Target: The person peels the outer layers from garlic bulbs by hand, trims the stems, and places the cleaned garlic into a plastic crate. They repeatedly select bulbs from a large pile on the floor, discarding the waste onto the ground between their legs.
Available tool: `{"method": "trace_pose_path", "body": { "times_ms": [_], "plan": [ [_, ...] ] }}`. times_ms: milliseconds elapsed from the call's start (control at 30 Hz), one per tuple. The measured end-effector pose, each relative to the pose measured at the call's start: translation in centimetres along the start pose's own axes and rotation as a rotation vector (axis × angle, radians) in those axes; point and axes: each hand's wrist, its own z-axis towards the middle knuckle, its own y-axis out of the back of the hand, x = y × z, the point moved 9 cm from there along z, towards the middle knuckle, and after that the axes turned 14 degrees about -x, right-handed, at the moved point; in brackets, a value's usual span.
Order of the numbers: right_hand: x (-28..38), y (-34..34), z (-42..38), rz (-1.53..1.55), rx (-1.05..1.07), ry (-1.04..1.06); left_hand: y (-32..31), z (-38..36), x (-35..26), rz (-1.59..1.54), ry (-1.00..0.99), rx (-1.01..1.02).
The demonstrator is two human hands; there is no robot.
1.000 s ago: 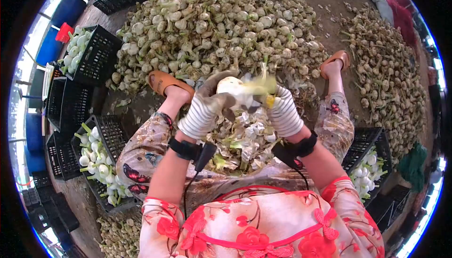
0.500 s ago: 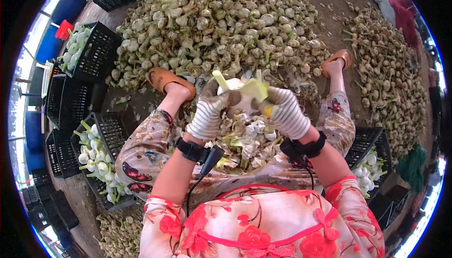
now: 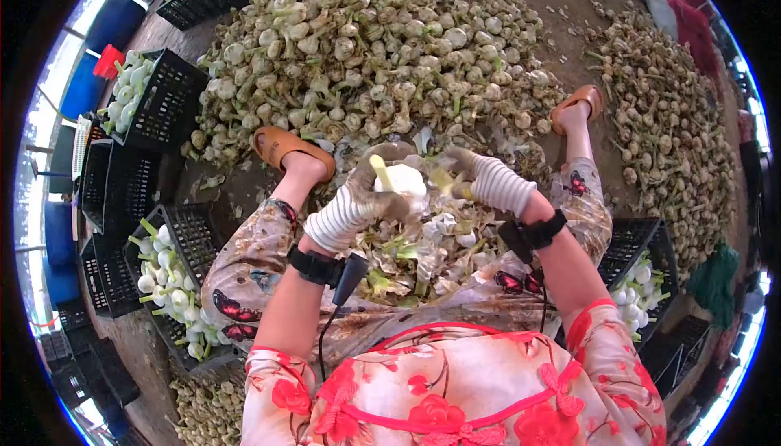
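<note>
Wrapped around a white garlic bulb (image 3: 404, 180) with a short pale stem is my left hand (image 3: 362, 194), in a soiled striped glove. My right hand (image 3: 488, 178), gloved the same way, is just to the right, apart from the bulb. Its fingers are closed, and a blurred pale-green scrap of garlic skin (image 3: 442, 176) shows beside them. A small yellowish bit is at its fingers, too blurred to name. Below both hands, loose garlic peelings (image 3: 423, 255) are heaped between my legs.
A large pile of unpeeled garlic (image 3: 366, 64) rises ahead; another garlic pile (image 3: 663, 129) lies right. Black crates with cleaned bulbs stand at my left (image 3: 191, 243) and right (image 3: 630, 243). More black crates (image 3: 167, 100) line the left side.
My hands have moved apart, the left one lower and leftward with the bulb. The wide pale-green skin that stretched between them has come away, baring the bulb's white side.
</note>
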Motion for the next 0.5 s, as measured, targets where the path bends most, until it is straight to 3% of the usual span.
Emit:
{"method": "trace_pose_path", "body": {
  "times_ms": [33, 100, 133, 167, 267, 367, 433, 467, 500],
  "plan": [
    [5.7, -2.4, -3.1, -0.082, 0.019, 0.209, 0.2, 0.4, 0.3, 0.150, -0.045, -0.008],
    [7.9, -4.1, -4.5, 0.190, 0.051, 0.034, 0.0, 1.0, 0.3, 0.459, -0.134, -0.015],
    [8.2, -4.9, -4.7, 0.328, 0.069, -0.046, -0.7, 0.7, -0.4, 0.389, -0.166, -0.027],
    [7.9, -4.9, -4.5, 0.277, -0.008, -0.045, -0.1, 1.1, -0.6, 0.305, -0.162, -0.123],
    [7.6, -6.2, -4.1, 0.342, -0.155, 0.195, 1.7, 1.1, -1.3, 0.061, -0.180, -0.424],
    [7.1, -7.0, -4.0, 0.259, -0.209, 0.214, 3.3, 1.0, 0.1, -0.324, -0.018, -0.479],
    [5.2, -6.2, -3.1, 0.352, -0.197, 0.036, 3.2, 1.1, 0.8, -0.618, 0.093, -0.456],
    [6.9, -5.5, -3.2, 0.244, -0.264, 0.179, 2.7, 0.9, 0.3, -0.604, 0.079, -0.408],
    [7.2, -5.7, -3.2, 0.200, -0.236, 0.137, 2.3, 0.9, -0.1, -0.590, 0.067, -0.360]
  ]
}}
